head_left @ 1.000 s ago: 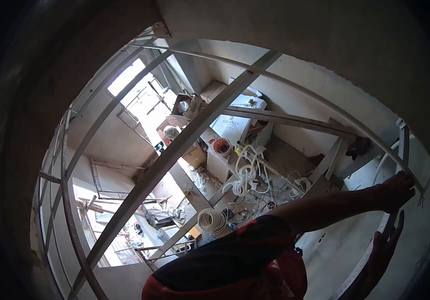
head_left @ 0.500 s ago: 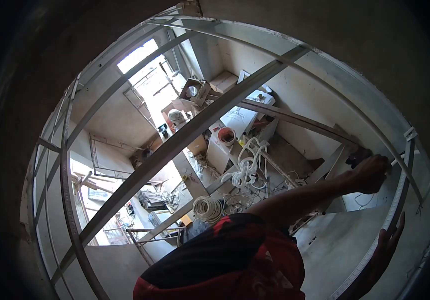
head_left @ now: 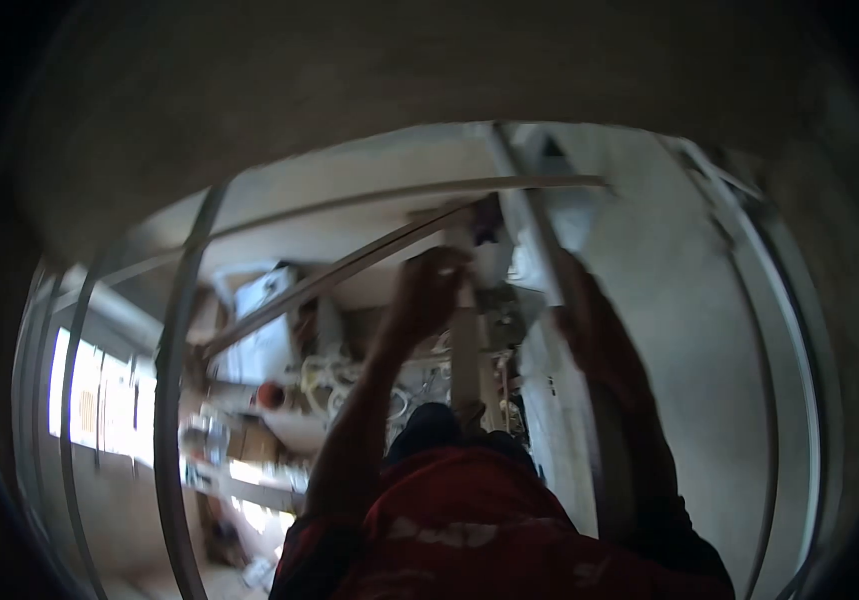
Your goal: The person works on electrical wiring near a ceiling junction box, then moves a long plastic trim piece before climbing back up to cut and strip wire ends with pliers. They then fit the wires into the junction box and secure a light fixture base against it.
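Blurred by motion, my left hand (head_left: 430,290) is raised near the middle of the view with its fingers curled; what it holds, if anything, cannot be made out. To its right, my right hand (head_left: 585,310) lies against a light metal profile (head_left: 540,235) that runs down from the ceiling edge. The fingers of that hand are dark and smeared. A thin crossing bar (head_left: 380,198) passes above both hands. Behind my left hand a wooden beam (head_left: 340,278) slants down to the left.
Below are a white box (head_left: 260,320), a red-orange bucket (head_left: 270,395) and coils of pale tubing (head_left: 335,380). Curved-looking metal profiles (head_left: 175,400) cross the left side, more (head_left: 800,350) the right. A bright window (head_left: 100,400) is at the far left.
The view has swung round, so the room's contents now lie lower and to the left. My left hand has gone from the right side to the centre, and my right hand is now raised beside the profile.
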{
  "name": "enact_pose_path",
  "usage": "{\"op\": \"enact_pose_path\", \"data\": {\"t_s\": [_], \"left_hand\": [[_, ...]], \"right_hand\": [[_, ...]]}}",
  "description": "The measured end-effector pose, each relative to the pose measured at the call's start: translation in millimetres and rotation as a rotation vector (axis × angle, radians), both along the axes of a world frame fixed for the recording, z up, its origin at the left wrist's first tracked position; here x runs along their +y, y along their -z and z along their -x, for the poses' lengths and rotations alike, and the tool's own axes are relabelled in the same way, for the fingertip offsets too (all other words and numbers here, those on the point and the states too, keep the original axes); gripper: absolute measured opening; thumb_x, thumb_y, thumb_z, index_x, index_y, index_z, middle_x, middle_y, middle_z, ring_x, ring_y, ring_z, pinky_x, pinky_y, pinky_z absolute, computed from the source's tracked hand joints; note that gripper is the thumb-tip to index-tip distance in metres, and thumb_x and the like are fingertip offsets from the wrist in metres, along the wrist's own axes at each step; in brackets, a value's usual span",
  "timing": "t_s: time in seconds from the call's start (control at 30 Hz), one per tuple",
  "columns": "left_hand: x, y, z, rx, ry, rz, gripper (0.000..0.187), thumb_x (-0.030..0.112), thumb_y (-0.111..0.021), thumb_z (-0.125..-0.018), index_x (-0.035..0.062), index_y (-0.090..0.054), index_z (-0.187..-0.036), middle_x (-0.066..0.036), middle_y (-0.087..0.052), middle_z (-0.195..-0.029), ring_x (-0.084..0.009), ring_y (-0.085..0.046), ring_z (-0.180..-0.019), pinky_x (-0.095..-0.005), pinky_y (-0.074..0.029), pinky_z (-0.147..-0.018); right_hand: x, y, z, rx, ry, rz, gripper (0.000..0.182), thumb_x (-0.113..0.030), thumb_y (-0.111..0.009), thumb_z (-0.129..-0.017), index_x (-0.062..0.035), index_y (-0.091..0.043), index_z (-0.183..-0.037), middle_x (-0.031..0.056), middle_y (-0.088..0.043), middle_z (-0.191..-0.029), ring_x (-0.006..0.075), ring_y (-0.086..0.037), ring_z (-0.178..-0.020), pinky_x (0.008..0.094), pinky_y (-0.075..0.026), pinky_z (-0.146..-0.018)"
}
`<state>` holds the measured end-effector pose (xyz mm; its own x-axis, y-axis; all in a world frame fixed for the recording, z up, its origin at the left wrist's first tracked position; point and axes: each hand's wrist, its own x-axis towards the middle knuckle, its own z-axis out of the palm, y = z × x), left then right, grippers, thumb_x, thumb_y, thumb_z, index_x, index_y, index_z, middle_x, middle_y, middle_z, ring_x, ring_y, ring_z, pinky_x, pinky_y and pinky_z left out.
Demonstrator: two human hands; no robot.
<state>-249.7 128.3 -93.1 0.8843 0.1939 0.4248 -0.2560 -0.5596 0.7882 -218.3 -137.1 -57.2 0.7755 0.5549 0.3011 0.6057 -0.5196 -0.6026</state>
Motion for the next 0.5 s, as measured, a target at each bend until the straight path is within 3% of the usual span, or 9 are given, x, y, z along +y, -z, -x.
{"op": "enact_pose_path", "data": {"t_s": [0.07, 0.17, 0.2, 0.27, 0.33, 0.5], "left_hand": [[-19, -6, 2, 0.016, -0.008, -0.045, 0.019, 0.007, -0.062, -0.095, 0.0001, -0.072, -0.110, -0.020, -0.073, -0.110, -0.0321, -0.073, -0.099, -0.0397, -0.061, -0.084], [-40, -4, -16, -0.096, 0.039, -0.122, 0.020, 0.007, -0.061, -0.096, 0.0005, -0.072, -0.110, -0.020, -0.072, -0.109, -0.0311, -0.074, -0.097, -0.0389, -0.061, -0.084], [-48, -10, -22, -0.096, 0.067, -0.127, 0.020, 0.007, -0.061, -0.096, 0.0005, -0.072, -0.110, -0.020, -0.072, -0.109, -0.0311, -0.074, -0.097, -0.0389, -0.061, -0.084], [-57, -41, -31, -0.171, 0.086, -0.142, 0.017, 0.007, -0.063, -0.096, 0.0025, -0.072, -0.109, -0.014, -0.075, -0.106, -0.0252, -0.073, -0.097, -0.0379, -0.060, -0.085], [-64, -50, -51, -0.203, 0.127, -0.175, 0.016, 0.006, -0.063, -0.095, 0.0021, -0.072, -0.108, -0.015, -0.074, -0.104, -0.0253, -0.073, -0.095, -0.0369, -0.060, -0.084], [-79, -66, -100, -0.301, 0.210, -0.367, 0.021, 0.003, -0.064, -0.091, 0.0017, -0.071, -0.111, -0.016, -0.072, -0.107, -0.0319, -0.071, -0.098, -0.0405, -0.057, -0.087]], "right_hand": [[-7, 4, 10, 0.047, 0.013, -0.020, 0.073, -0.010, -0.059, -0.094, -0.0073, -0.024, -0.158, 0.0308, -0.051, -0.128, 0.0493, -0.056, -0.116, 0.0565, -0.047, -0.098], [-14, 23, 7, 0.026, -0.018, -0.051, 0.076, -0.007, -0.059, -0.094, -0.0075, -0.019, -0.158, 0.0311, -0.050, -0.124, 0.0498, -0.059, -0.105, 0.0565, -0.051, -0.088], [-16, 21, 9, 0.027, 0.010, -0.057, 0.076, -0.007, -0.059, -0.094, -0.0075, -0.019, -0.158, 0.0311, -0.050, -0.124, 0.0498, -0.059, -0.105, 0.0565, -0.051, -0.088], [-13, -1, 17, 0.182, 0.021, -0.061, 0.076, -0.008, -0.061, -0.094, -0.0121, -0.022, -0.159, 0.0318, -0.048, -0.135, 0.0480, -0.058, -0.116, 0.0540, -0.048, -0.100], [-11, 3, 13, 0.152, 0.047, -0.073, 0.075, -0.008, -0.060, -0.095, -0.0124, -0.022, -0.159, 0.0312, -0.047, -0.137, 0.0480, -0.059, -0.116, 0.0543, -0.050, -0.099], [-8, 6, 18, 0.140, 0.022, -0.065, 0.073, -0.009, -0.060, -0.096, -0.0122, -0.023, -0.158, 0.0299, -0.046, -0.142, 0.0490, -0.056, -0.122, 0.0562, -0.048, -0.101]]}}
